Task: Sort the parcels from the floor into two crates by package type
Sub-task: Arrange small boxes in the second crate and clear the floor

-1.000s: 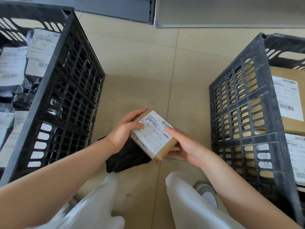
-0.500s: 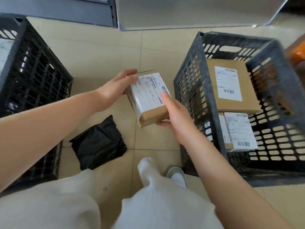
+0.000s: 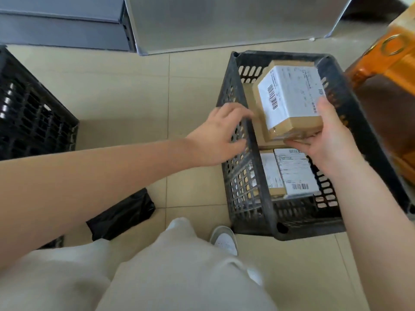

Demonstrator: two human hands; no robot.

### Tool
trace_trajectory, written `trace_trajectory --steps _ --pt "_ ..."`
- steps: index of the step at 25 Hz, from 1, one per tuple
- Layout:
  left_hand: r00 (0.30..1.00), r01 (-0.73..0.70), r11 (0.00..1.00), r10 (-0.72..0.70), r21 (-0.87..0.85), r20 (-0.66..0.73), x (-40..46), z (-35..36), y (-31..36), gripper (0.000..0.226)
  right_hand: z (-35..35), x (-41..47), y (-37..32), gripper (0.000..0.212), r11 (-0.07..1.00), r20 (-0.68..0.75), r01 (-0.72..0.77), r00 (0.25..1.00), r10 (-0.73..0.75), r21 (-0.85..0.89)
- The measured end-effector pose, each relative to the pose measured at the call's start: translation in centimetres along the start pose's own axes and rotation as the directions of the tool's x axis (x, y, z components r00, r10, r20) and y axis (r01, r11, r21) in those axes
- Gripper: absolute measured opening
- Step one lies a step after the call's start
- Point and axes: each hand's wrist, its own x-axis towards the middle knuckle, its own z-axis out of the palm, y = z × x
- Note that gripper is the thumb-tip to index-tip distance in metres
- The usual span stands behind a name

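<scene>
My right hand [image 3: 330, 135] grips a small cardboard box with a white label [image 3: 289, 99] and holds it over the inside of the right black crate [image 3: 251, 191]. Under it lies a larger flat cardboard box [image 3: 249, 95]; two more labelled boxes [image 3: 292, 171] lie at the crate's near end. My left hand [image 3: 221, 135] hangs open beside the crate's left wall, fingers spread, holding nothing. A black plastic mailer bag [image 3: 122, 215] lies on the floor tiles between the crates. The left black crate [image 3: 33, 115] shows only its side wall; its contents are hidden.
An orange-brown wooden piece of furniture [image 3: 390, 70] stands right of the right crate. Grey metal panels [image 3: 224, 21] run along the back. My pale trouser legs [image 3: 157, 272] and a white shoe [image 3: 224, 240] fill the bottom, close to the crate's near wall.
The box moved right, from between the crates to over the right crate. My left hand let go of it; only my right hand holds it now.
</scene>
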Motion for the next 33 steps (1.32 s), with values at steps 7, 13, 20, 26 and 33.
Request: trace_trajectory --steps 7,13,20,26,33 --pt "0.887 -0.371 0.804 0.161 0.464 0.432 -0.4 3.3 0.1 0.056 -7.3 3.3 2.6 0.050 0.987 -0.243 -0.118 0.966 0.090 -0.107" --pt "0.897 -0.339 0.845 0.159 0.413 0.412 0.4 3.5 1.0 0.049 -10.1 4.6 4.4 0.049 0.976 -0.360 -0.185 0.923 0.133 -0.114" --pt "0.894 -0.375 0.876 0.255 0.302 0.368 -1.1 2.5 -1.2 0.049 -11.1 5.1 5.0 0.045 0.981 -0.364 -0.175 0.922 0.132 -0.087" --pt "0.898 -0.364 0.904 0.278 0.224 0.340 -1.4 2.7 -2.0 0.044 -12.0 5.4 5.6 0.042 0.982 -0.358 -0.157 0.927 0.110 -0.104" --pt "0.905 -0.335 0.931 0.276 0.144 0.323 -1.6 3.1 -2.4 0.042 -13.3 5.7 6.7 0.040 0.960 -0.335 -0.125 0.942 0.035 -0.251"
